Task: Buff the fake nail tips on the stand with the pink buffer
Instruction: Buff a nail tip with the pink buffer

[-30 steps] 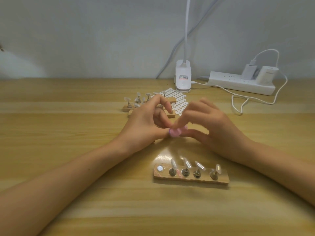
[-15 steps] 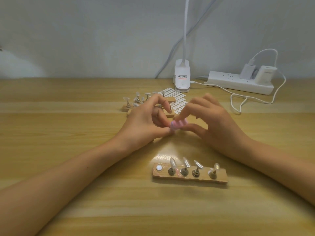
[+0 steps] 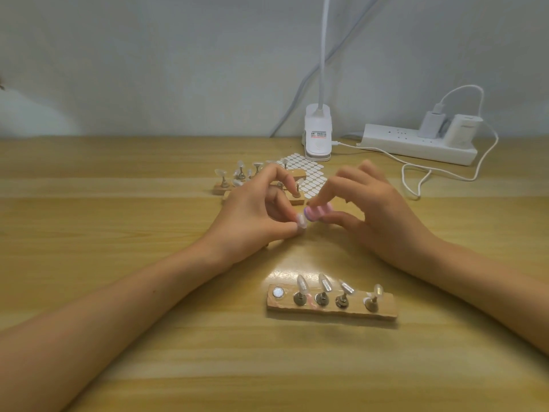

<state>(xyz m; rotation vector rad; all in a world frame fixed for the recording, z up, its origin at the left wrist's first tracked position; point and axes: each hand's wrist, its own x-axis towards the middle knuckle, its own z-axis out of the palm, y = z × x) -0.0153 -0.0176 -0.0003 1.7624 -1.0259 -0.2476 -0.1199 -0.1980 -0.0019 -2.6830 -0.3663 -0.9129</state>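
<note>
Your left hand point(image 3: 252, 217) is curled, with thumb and fingers pinching one fake nail tip point(image 3: 301, 220) held above the table point(image 3: 118, 233); its post is hidden in your grip. Your right hand point(image 3: 383, 215) pinches the pink buffer point(image 3: 319, 212) between thumb below and fingertips above, the other fingers loosely spread. The buffer's left end sits against the held tip, seemingly touching. Nearer you lies the wooden stand point(image 3: 383, 310), flat on the table, carrying four clear tips on metal posts point(image 3: 322, 298) tilted back; its leftmost seat shows a bare round metal disc point(image 3: 278, 292). Behind your left hand, more wooden stands with clear holders point(image 3: 222, 181) are clustered, partly hidden by your fingers. Beside them is a sheet of white oval stickers point(image 3: 310, 173). At the wall stands a white clip lamp base point(image 3: 318, 135); its small label point(image 3: 318, 134) carries dark print too fine to read. To the right is a white power strip point(image 3: 410, 144) with two white adapters point(image 3: 431, 124) plugged in and a white cable point(image 3: 416, 181) looping over the table. No brand is legible on either.
</note>
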